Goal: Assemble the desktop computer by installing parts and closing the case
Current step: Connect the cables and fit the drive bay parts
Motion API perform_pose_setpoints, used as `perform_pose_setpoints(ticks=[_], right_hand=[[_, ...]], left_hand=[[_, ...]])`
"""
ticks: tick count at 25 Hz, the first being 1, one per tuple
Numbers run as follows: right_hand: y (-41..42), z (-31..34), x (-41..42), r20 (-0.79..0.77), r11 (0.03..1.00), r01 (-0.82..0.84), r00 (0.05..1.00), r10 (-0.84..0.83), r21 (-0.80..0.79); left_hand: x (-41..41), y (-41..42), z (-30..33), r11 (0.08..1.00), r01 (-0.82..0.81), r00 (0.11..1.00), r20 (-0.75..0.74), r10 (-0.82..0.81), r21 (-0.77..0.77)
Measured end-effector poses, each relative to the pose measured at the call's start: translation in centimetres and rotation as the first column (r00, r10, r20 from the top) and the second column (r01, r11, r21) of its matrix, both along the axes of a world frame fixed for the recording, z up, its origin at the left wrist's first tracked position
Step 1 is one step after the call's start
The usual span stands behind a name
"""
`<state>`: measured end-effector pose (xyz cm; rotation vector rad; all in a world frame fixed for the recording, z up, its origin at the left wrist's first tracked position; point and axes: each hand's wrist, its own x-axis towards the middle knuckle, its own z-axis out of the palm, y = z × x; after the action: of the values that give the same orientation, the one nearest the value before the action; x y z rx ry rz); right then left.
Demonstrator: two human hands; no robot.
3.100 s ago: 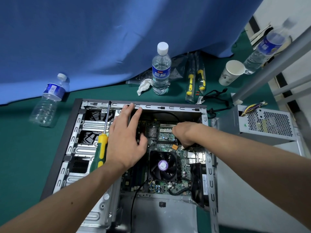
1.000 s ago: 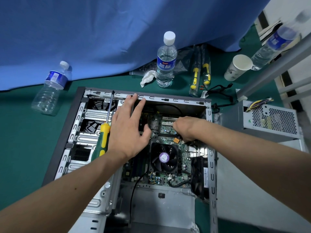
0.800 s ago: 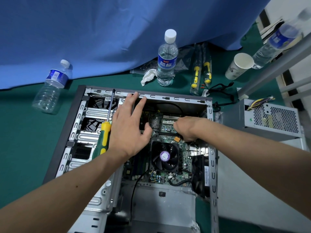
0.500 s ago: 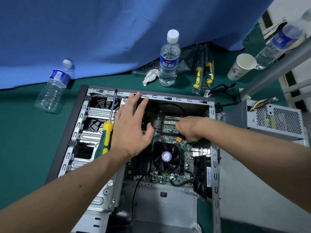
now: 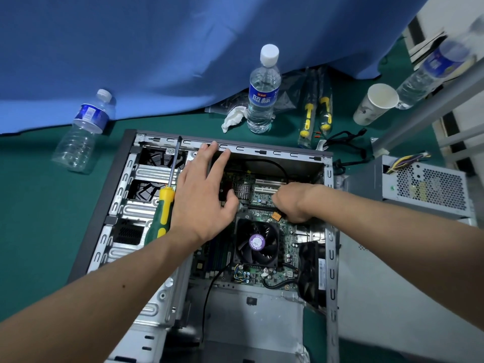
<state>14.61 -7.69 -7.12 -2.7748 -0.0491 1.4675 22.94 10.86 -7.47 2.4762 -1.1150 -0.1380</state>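
Though blurred, blue bottle label [image 5: 263, 96].

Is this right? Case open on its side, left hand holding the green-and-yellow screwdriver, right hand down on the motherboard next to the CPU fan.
Not quite. In the head view the left hand lies spread, fingers straight, empty; the green-and-yellow screwdriver lies on the drive cage beside it. The rest holds: case open, right hand on the motherboard by the CPU fan.

Open computer case [image 5: 129, 163] lying flat, motherboard [image 5: 262, 200] and fan [image 5: 256, 243] exposed
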Motion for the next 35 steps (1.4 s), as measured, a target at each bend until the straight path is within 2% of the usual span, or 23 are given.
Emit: perform_pose_setpoints(ticks=[2, 5, 8, 20, 35], right_hand=[[-0.6, 1.3, 0.8, 0.006, 0.999, 0.033, 0.999, -0.033, 0.001], [-1.8, 2.9, 1.3, 0.095, 0.998, 0.019, 0.995, -0.013, -0.056], [-1.5, 2.3, 1.1, 0.059, 0.991, -0.026, 0.998, 0.034, -0.128], [-0.4, -0.4, 0.6, 0.030, 0.998, 0.051, 0.998, -0.050, -0.044], [-0.5, -1.5, 0.2, 0.062, 0.990, 0.127, 0.991, -0.123, -0.064]], left_hand=[[0.1, 0.0, 0.0, 1.000, 0.000, 1.000, 0.007, 0.000, -0.003], [0.1, 0.0, 0.0, 1.000, 0.001, 1.000, 0.008, -0.002, 0.004], [0.0, 0.0, 0.1, 1.000, -0.001, 1.000, 0.015, 0.001, 0.005], [0.0, 0.0, 0.1, 1.000, 0.006, 1.000, 0.011, -0.006, -0.001], [0.0, 0.0, 0.3, 1.000, 0.005, 1.000, 0.003, -0.005, 0.011]])
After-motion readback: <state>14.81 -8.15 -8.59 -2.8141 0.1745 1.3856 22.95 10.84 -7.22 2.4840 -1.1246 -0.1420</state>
